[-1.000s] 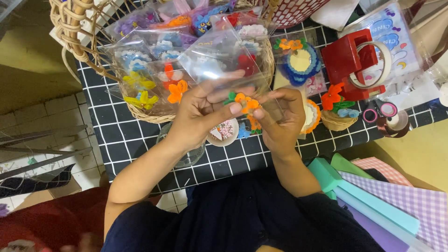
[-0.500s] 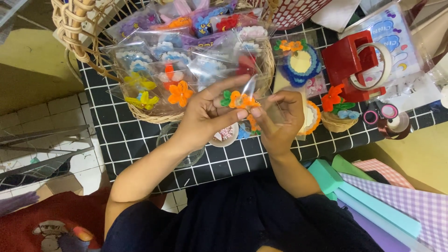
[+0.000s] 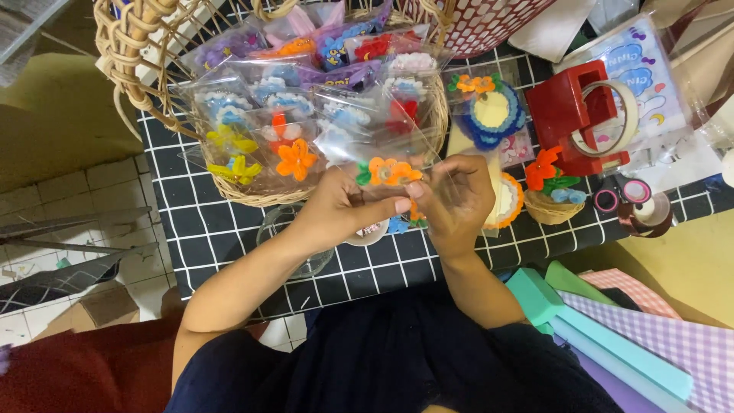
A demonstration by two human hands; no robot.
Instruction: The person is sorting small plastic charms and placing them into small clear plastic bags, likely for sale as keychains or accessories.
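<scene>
Fingers (image 3: 404,205) of both hands pinch an orange flower packet (image 3: 388,173) between them.

clear flower packets (image 3: 306,130) fill the wicker basket (image 3: 122,69).

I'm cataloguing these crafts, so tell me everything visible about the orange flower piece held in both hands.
The small orange crocheted flower piece looks like yarn, with petals around pale centres and a green leaf at its left. It sits inside a clear plastic bag, pinched between the left hand and right hand, above the black-and-white grid cloth, just in front of the wicker basket.
</scene>
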